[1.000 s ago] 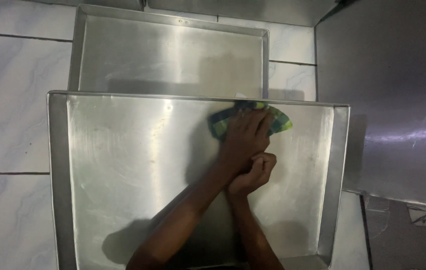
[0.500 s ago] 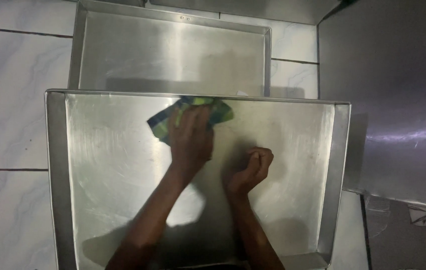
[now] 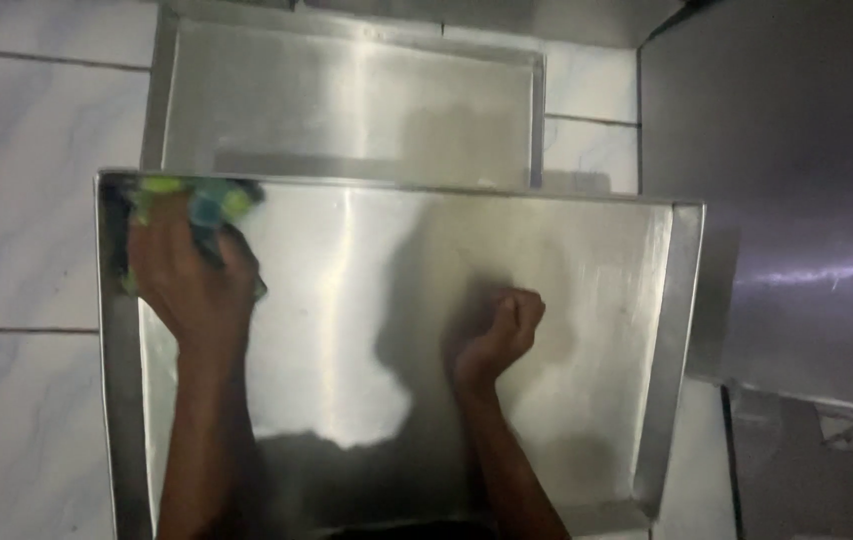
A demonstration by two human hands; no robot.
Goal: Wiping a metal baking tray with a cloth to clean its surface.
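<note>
A large shiny metal tray (image 3: 587,250) lies in front of me on a tiled floor. My left hand (image 3: 192,275) presses a green, blue and yellow cloth (image 3: 202,203) into the tray's far left corner. The cloth is partly hidden under my fingers. My right hand (image 3: 497,335) is a closed fist resting on the tray's bottom near the middle, with nothing in it.
A second metal tray (image 3: 347,100) lies just beyond the first one. A dark metal panel (image 3: 797,180) stands along the right side. Pale marbled floor tiles (image 3: 27,200) stretch out to the left.
My left hand has swept the cloth from the right of the tray's far edge across to the far left corner. The right fist has stayed in place.
</note>
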